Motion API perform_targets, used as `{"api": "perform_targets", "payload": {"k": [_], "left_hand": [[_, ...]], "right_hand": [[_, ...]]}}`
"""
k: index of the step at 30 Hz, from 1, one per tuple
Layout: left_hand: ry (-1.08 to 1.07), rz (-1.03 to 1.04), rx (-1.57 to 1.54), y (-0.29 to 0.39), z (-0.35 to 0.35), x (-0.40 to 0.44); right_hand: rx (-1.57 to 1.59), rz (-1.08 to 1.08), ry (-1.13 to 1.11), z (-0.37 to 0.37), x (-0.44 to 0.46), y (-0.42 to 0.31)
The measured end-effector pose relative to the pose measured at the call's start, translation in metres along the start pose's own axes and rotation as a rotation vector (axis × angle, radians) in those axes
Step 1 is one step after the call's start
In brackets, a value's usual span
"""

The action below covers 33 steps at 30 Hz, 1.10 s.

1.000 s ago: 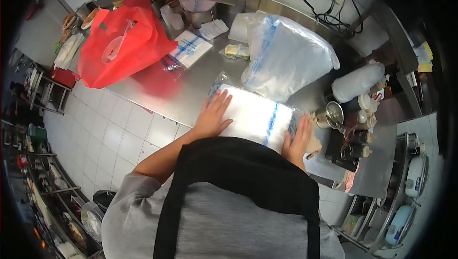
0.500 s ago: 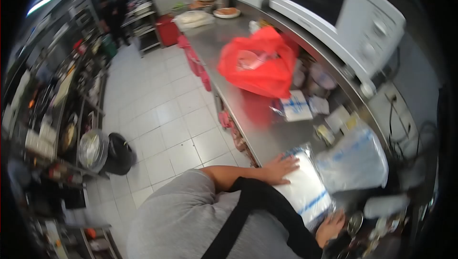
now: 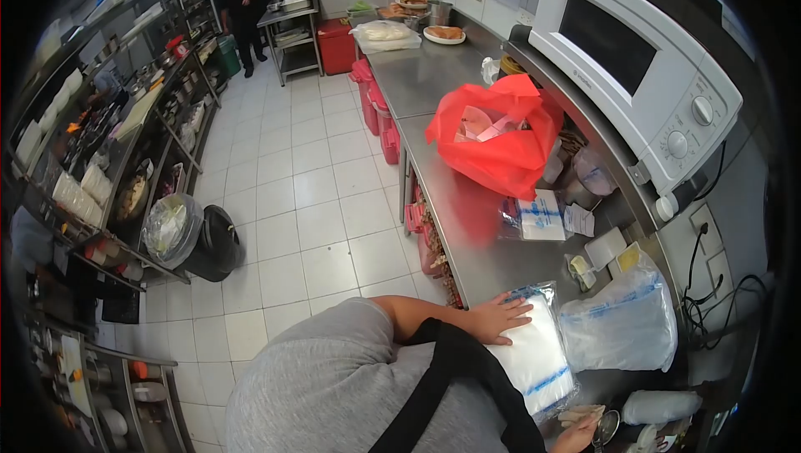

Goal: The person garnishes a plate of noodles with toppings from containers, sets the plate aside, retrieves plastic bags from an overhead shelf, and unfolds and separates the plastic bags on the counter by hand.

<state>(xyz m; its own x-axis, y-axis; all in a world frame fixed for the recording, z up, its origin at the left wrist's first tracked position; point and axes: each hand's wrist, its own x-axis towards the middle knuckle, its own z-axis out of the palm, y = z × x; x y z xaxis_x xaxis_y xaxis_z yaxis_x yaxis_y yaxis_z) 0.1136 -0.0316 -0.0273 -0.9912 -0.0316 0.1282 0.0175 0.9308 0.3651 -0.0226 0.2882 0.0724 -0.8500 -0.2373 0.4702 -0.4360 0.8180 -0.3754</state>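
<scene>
My left hand (image 3: 501, 319) lies flat, fingers apart, on a clear-wrapped pack of white plastic bags (image 3: 534, 357) with a blue printed stripe. The pack rests on the steel counter in front of me. Low at the frame's edge, my right hand (image 3: 578, 435) is beside the pack's near corner, its fingers stretched out and nothing clearly held. A beige, crumpled item (image 3: 581, 414) and a round metal utensil (image 3: 609, 426) are close to those fingers; I cannot tell if they touch. Right of the pack lies a translucent plastic bag (image 3: 622, 324) with blue print.
A red bag (image 3: 496, 136) stands open farther along the counter (image 3: 417, 86), near a smaller white pack (image 3: 542, 215). A white microwave (image 3: 634, 61) sits on the shelf above. Bins (image 3: 217, 244) stand on the tiled floor at left. Two people (image 3: 242, 15) are at the far end.
The view has shifted, so the counter and its contents sit farther right and lower. My left hand stays on the pack. My right hand has moved slightly away from the pack's near corner.
</scene>
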Motion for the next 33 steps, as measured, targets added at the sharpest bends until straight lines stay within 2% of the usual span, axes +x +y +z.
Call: {"api": "perform_targets", "payload": {"k": [1, 4, 5, 8, 11, 14, 17, 20, 21, 23, 24, 25, 26, 28, 29, 31, 32, 33], "left_hand": [[0.004, 0.001, -0.002, -0.001, 0.001, 0.000], [0.011, 0.004, -0.012, -0.002, 0.005, 0.001], [0.008, 0.004, -0.015, -0.002, 0.003, 0.001], [0.011, 0.006, -0.023, -0.002, 0.002, 0.001], [0.018, 0.013, -0.022, -0.001, 0.001, 0.000], [0.032, 0.012, -0.033, -0.001, 0.002, -0.001], [0.035, -0.006, -0.078, 0.000, -0.001, -0.001], [0.052, 0.051, -0.127, 0.009, -0.016, 0.005], [0.057, 0.084, -0.143, 0.016, -0.025, 0.007], [-0.077, 0.207, -0.162, 0.042, -0.063, 0.012], [-0.145, 0.270, -0.174, 0.049, -0.073, 0.014], [-0.026, 0.310, -0.247, 0.050, -0.052, 0.019], [-0.205, 0.322, -0.210, 0.054, -0.050, 0.025], [-0.558, 0.341, -0.131, 0.063, -0.050, 0.034], [-0.452, 0.425, -0.230, 0.065, -0.044, 0.033], [-0.238, 0.584, -0.426, 0.066, -0.033, 0.025], [-0.204, 0.575, -0.415, 0.065, -0.036, 0.022], [-0.168, 0.567, -0.404, 0.066, -0.049, 0.019]], "right_hand": [[-0.057, 0.036, -0.042, 0.000, 0.001, 0.001], [-0.471, -0.455, 0.309, 0.009, -0.008, -0.006], [-0.431, -0.584, 0.370, -0.007, -0.010, -0.038], [-0.057, -0.603, -0.008, 0.063, -0.032, 0.009], [-0.248, -0.369, -0.468, 0.080, -0.055, -0.026], [-0.365, -0.358, -0.439, 0.098, -0.069, -0.023], [-0.351, -0.540, -0.243, 0.113, -0.074, -0.001], [-0.218, -0.937, 0.110, 0.122, -0.066, 0.012], [-0.055, -0.936, 0.043, 0.120, -0.065, 0.009], [0.269, -0.915, -0.097, 0.112, -0.066, 0.005], [0.324, -0.871, -0.185, 0.115, -0.067, 0.009], [0.377, -0.825, -0.273, 0.118, -0.068, 0.016], [0.428, -0.777, -0.360, 0.121, -0.069, 0.021], [0.458, -0.673, -0.320, 0.073, -0.058, -0.048], [0.472, -0.622, -0.298, 0.048, -0.050, -0.075], [0.523, -0.336, -0.614, 0.026, -0.037, -0.082], [0.545, -0.191, -0.770, 0.021, -0.033, -0.083], [0.646, -0.139, -0.881, 0.018, -0.027, -0.079]]}}
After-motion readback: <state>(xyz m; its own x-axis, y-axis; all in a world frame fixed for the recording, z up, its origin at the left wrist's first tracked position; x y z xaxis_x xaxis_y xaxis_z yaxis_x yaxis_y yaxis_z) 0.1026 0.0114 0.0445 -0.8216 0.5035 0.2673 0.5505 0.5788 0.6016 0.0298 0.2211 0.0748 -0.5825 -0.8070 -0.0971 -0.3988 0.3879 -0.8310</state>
